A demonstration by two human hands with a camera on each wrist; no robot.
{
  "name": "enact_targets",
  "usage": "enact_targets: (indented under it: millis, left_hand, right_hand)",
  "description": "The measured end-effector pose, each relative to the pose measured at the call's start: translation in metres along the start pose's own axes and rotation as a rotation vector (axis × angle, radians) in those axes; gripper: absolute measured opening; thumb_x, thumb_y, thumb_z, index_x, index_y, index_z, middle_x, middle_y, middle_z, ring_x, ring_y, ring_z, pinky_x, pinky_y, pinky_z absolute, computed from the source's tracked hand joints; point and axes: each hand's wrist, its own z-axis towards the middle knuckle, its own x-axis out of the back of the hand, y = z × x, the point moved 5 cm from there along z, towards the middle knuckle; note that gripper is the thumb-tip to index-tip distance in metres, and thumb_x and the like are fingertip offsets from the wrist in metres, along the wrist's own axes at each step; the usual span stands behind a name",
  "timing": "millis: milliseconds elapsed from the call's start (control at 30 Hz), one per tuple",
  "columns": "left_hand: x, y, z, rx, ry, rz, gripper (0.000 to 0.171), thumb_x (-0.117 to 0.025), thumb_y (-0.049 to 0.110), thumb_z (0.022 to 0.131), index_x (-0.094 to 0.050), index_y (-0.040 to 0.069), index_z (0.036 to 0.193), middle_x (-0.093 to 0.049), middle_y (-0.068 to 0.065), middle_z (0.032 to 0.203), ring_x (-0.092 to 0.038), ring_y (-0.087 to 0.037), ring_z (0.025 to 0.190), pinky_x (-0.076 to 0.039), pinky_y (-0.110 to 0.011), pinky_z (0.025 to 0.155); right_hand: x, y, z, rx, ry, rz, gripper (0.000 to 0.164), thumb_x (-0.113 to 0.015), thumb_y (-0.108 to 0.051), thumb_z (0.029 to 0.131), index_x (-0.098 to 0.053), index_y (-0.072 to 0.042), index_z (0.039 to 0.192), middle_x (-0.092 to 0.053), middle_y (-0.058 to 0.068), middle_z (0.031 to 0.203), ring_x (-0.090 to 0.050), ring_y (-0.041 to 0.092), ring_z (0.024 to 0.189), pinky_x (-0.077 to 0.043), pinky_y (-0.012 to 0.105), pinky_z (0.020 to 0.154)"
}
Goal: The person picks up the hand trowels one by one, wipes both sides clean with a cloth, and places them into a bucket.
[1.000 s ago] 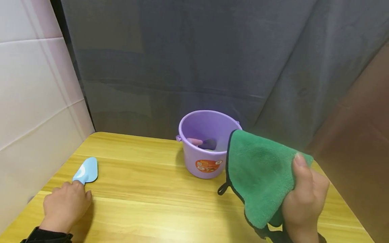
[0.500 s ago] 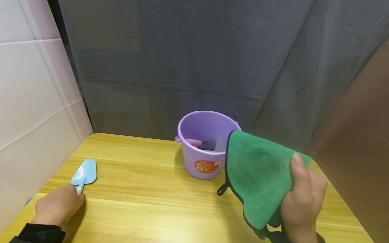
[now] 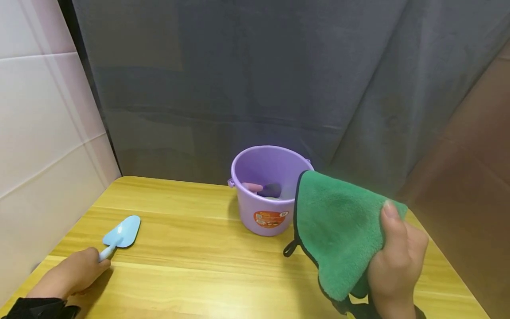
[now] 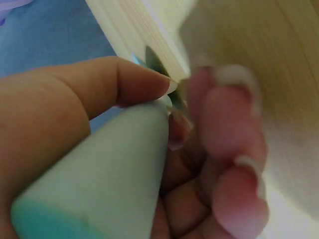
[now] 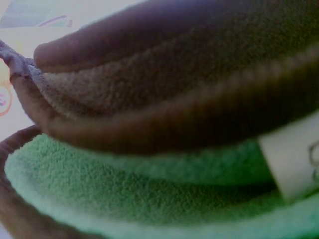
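Observation:
At the table's left side my left hand grips a light blue toy shovel by its pale handle. In the left wrist view the shovel's handle lies in the palm, thumb and index finger meeting around its narrow end. My right hand holds up a folded green plush towel with dark edging, the thumb pressed on its corner. Folds of this towel, with a white tag, fill the right wrist view. The towel overlaps the right side of a purple bucket in the head view.
Inside the bucket lie a pink-handled item and a dark purple piece. The bucket stands on a wooden table near its back edge. Behind hangs a grey curtain, with a white panel at the left.
My left hand has drawn back toward the lower left, and the shovel's blade has turned to point right. More of its handle shows. The right hand keeps the towel in nearly the same place.

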Motion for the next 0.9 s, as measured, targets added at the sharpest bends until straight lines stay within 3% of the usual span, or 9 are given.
enact_targets:
  millis: [200, 367, 433, 667, 800, 900]
  left_hand:
    - [-0.001, 0.006, -0.003, 0.012, -0.009, -0.123, 0.027, -0.043, 0.021, 0.102, -0.050, 0.002, 0.084, -0.053, -0.002, 0.057, -0.047, -0.013, 0.046, -0.040, -0.027, 0.046]
    - [0.003, 0.020, -0.006, 0.003, -0.012, -0.260, 0.038, -0.036, 0.032, 0.109, -0.053, 0.000, 0.098, -0.051, -0.005, 0.067, -0.042, -0.014, 0.048, -0.039, -0.027, 0.045]
    - [0.006, 0.029, -0.008, -0.013, -0.010, -0.305, 0.044, -0.033, 0.037, 0.110, -0.054, -0.001, 0.104, -0.051, -0.005, 0.070, -0.039, -0.013, 0.048, -0.037, -0.027, 0.045]
    - [0.017, 0.068, -0.018, -0.092, 0.049, -0.383, 0.055, -0.029, 0.041, 0.111, -0.054, -0.006, 0.122, -0.058, -0.006, 0.078, -0.042, -0.014, 0.049, -0.039, -0.029, 0.045]
    - [0.022, 0.091, -0.027, -0.156, 0.105, -0.439, 0.049, -0.031, 0.039, 0.111, -0.053, -0.005, 0.119, -0.061, -0.007, 0.082, -0.050, -0.015, 0.051, -0.046, -0.030, 0.048]
    - [0.023, 0.108, -0.033, -0.187, 0.131, -0.512, 0.042, -0.036, 0.036, 0.111, -0.051, -0.004, 0.115, -0.062, -0.008, 0.086, -0.056, -0.017, 0.056, -0.051, -0.031, 0.052]
  right_hand:
    - [0.000, 0.000, 0.000, -0.009, 0.006, -0.026, 0.043, -0.047, -0.010, 0.103, -0.071, 0.010, 0.073, -0.073, 0.005, 0.067, -0.066, 0.010, 0.053, -0.051, 0.019, 0.053]
    - [-0.002, 0.000, 0.000, -0.003, -0.006, 0.011, 0.043, -0.047, -0.010, 0.103, -0.071, 0.011, 0.075, -0.073, 0.006, 0.068, -0.066, 0.011, 0.054, -0.052, 0.020, 0.054]
    - [-0.003, 0.000, 0.001, -0.009, -0.012, 0.032, 0.043, -0.046, -0.010, 0.104, -0.071, 0.012, 0.076, -0.073, 0.007, 0.068, -0.066, 0.012, 0.054, -0.052, 0.020, 0.053]
    - [-0.005, -0.003, -0.001, -0.119, 0.061, -0.128, 0.046, -0.047, -0.016, 0.104, -0.069, 0.009, 0.072, -0.070, 0.004, 0.063, -0.062, 0.011, 0.050, -0.050, 0.022, 0.051]
    - [-0.008, -0.007, -0.002, -0.150, 0.100, -0.156, 0.049, -0.048, -0.018, 0.104, -0.064, 0.017, 0.073, -0.068, 0.004, 0.060, -0.060, 0.012, 0.049, -0.049, 0.023, 0.051]
    - [-0.007, -0.005, -0.001, -0.142, 0.101, -0.143, 0.049, -0.047, -0.018, 0.104, -0.065, 0.014, 0.072, -0.068, 0.002, 0.060, -0.059, 0.010, 0.050, -0.048, 0.022, 0.052]
